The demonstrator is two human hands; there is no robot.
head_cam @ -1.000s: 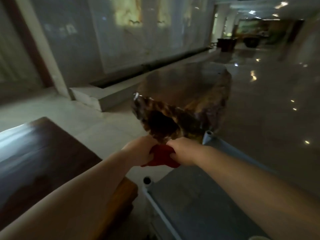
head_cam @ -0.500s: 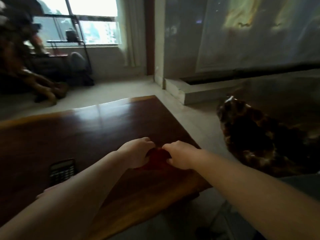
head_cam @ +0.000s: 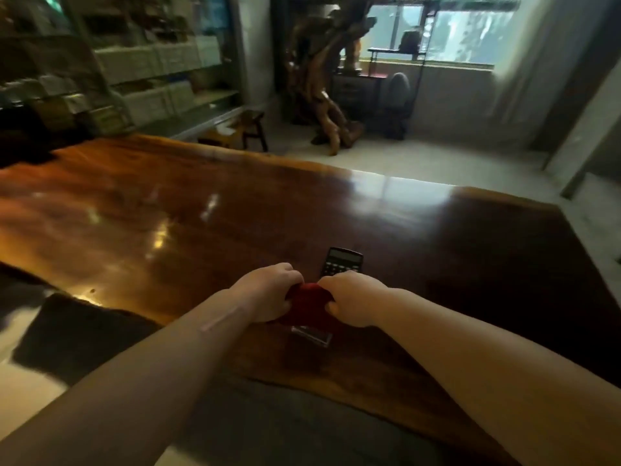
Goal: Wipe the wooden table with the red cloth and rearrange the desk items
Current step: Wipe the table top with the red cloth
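Note:
A bunched red cloth (head_cam: 309, 306) is gripped between my left hand (head_cam: 268, 290) and my right hand (head_cam: 351, 302), held just above the near part of the long polished wooden table (head_cam: 168, 210). A black calculator (head_cam: 342, 262) lies flat on the table right behind my right hand, partly hidden by my fingers. A small clear block (head_cam: 311, 334) rests on the wood directly below the cloth. Both fists are closed on the cloth, close together.
A dark mat or chair seat (head_cam: 77, 334) sits off the table's near left edge. Beyond the far edge stand a small wooden stool (head_cam: 242, 129), a large root sculpture (head_cam: 326, 89) and shelves with boxes (head_cam: 151, 72). A window (head_cam: 453, 25) is behind.
My view has swung left from the stone-like stump and hallway to face the wooden table. My hands stayed together on the red cloth; the calculator now lies just behind them.

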